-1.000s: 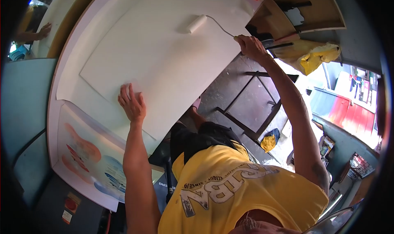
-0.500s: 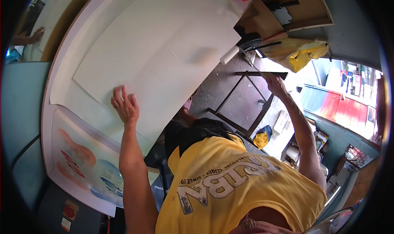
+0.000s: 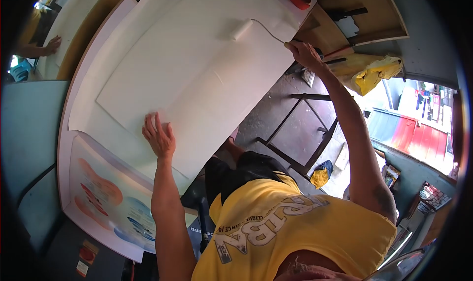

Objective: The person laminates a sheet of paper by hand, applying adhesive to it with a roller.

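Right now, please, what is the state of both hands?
Left hand: open, on the sheet.
Right hand: closed, holding the roller.

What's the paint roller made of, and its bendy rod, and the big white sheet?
Roller: matte white and softly rounded, so maybe foam or short fluffy fabric.
Rod: probably metal, because it's so thin and curved like wire; its shine is hard to judge.
White sheet: smooth, with thin, flat edges, so perhaps paper or plastic film.

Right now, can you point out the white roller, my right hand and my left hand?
White roller (image 3: 242, 29): head view, middle of its cylindrical sleeve.
Right hand (image 3: 306, 55): head view, back of the hand.
Left hand (image 3: 160, 138): head view, back of the hand.
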Motion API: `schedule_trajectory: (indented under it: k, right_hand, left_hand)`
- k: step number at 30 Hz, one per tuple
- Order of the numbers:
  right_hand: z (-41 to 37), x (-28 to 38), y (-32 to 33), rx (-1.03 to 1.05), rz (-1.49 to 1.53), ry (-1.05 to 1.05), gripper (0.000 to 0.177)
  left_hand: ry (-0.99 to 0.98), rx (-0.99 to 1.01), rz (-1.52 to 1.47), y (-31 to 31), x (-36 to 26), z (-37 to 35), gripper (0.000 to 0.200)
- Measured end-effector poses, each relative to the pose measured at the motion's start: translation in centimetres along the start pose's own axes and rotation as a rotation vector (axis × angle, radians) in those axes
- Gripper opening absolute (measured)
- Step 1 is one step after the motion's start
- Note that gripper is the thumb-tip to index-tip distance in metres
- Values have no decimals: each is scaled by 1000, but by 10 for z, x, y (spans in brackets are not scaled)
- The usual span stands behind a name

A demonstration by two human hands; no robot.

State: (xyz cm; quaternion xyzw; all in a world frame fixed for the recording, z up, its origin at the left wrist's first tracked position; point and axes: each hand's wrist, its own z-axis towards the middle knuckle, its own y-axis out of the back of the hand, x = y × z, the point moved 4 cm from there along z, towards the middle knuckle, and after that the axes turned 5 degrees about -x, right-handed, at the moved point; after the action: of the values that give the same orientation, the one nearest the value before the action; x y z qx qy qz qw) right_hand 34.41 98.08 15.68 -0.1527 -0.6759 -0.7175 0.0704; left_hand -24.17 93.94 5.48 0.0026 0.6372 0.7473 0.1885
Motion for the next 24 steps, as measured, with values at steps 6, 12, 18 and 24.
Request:
schedule_trajectory:
  k: [6,12,18,24]
  right_hand:
    - [-20,-3,0,-53,100,10,23]
    - [-63,11,38,-50,140,-169,32]
    - [-75,-8,64,-20,194,-249,33]
    - [-35,-54,83,42,207,-190,31]
  left_hand:
    - [-2,7,-1,0,0,-1,71]
    - [26,-220,-119,16,-64,-15,78]
    - [-630,-54,-396,-23,-310,-1,101]
    - [-485,-28,-196,-87,-429,89,99]
